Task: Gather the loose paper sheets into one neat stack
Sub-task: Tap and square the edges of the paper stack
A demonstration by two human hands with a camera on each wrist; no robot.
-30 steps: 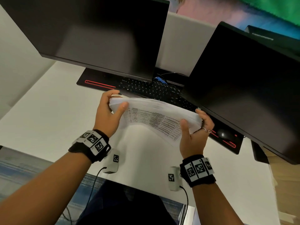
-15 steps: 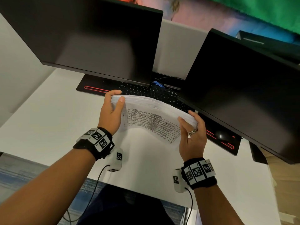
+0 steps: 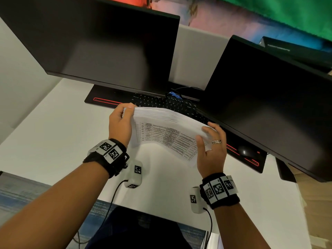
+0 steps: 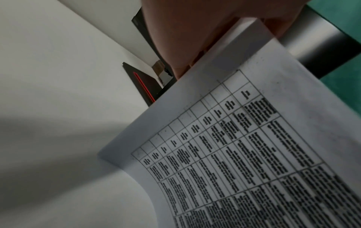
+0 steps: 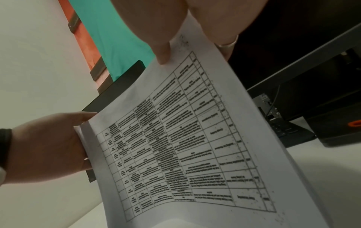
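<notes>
Aloft over the white desk (image 3: pixel 45 133), the paper stack (image 3: pixel 167 130) bows between 2 hands: the left hand (image 3: pixel 119 124) grips 1 short edge, the right hand (image 3: pixel 212 150) pinches the other. Nearby, 2 monitors (image 3: pixel 107 45) overhang the keyboard (image 3: pixel 161 102). Only the wrist views show its printed table.
</notes>
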